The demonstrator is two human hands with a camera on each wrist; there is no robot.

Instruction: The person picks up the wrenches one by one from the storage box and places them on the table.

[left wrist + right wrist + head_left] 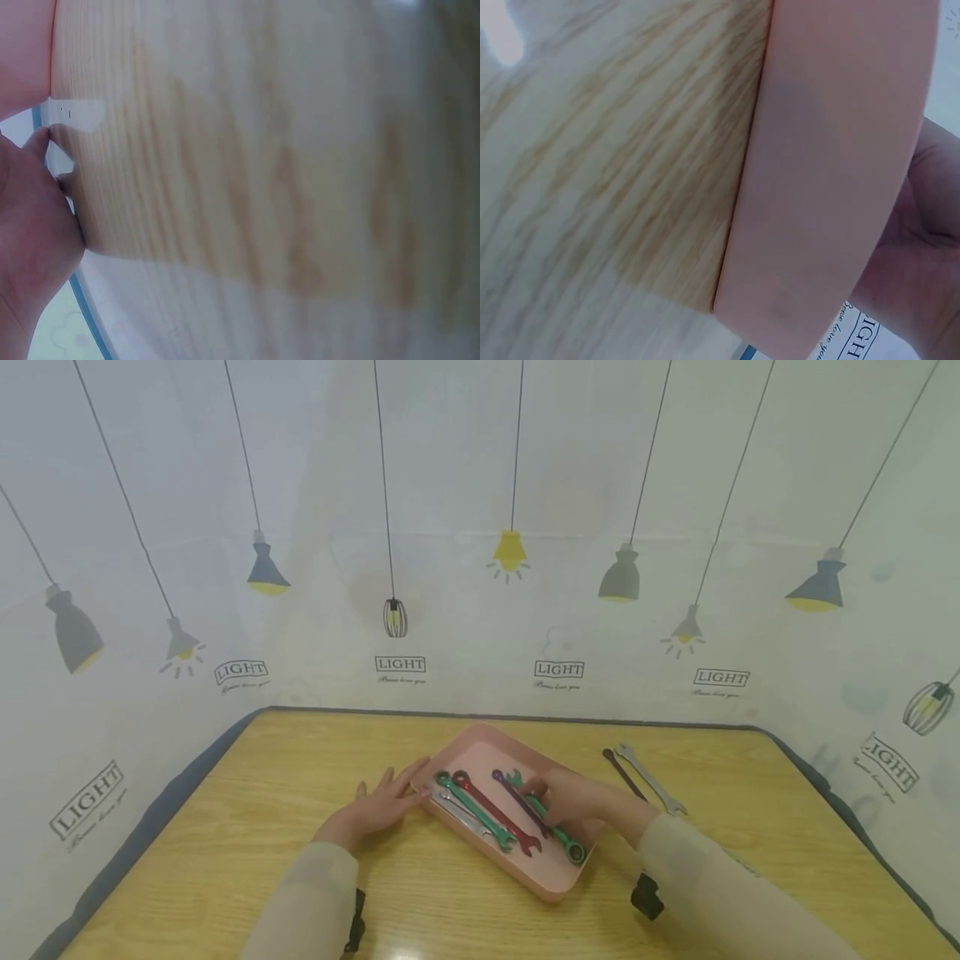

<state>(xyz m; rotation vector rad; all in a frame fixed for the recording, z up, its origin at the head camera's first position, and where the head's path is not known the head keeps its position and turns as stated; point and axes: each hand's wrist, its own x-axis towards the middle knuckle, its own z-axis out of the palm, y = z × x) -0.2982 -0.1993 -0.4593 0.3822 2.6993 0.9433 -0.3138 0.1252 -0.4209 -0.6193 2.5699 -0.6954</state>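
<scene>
Head: tray [483,760] on table [285,827]. Left hand [384,803] flat, fingers spread, touching tray's left edge. Right hand [573,797] inside tray, fingers bent at right-hand green wrench [567,842], beside purple wrench [521,802]; can't tell if gripped. Red wrench [495,812] nearby. Dark wrench [622,772], silver wrench [651,778] on table, right of tray.

Left wrist: left hand at frame edge, mostly table.

Right wrist: tray wall hides right fingertips.
</scene>
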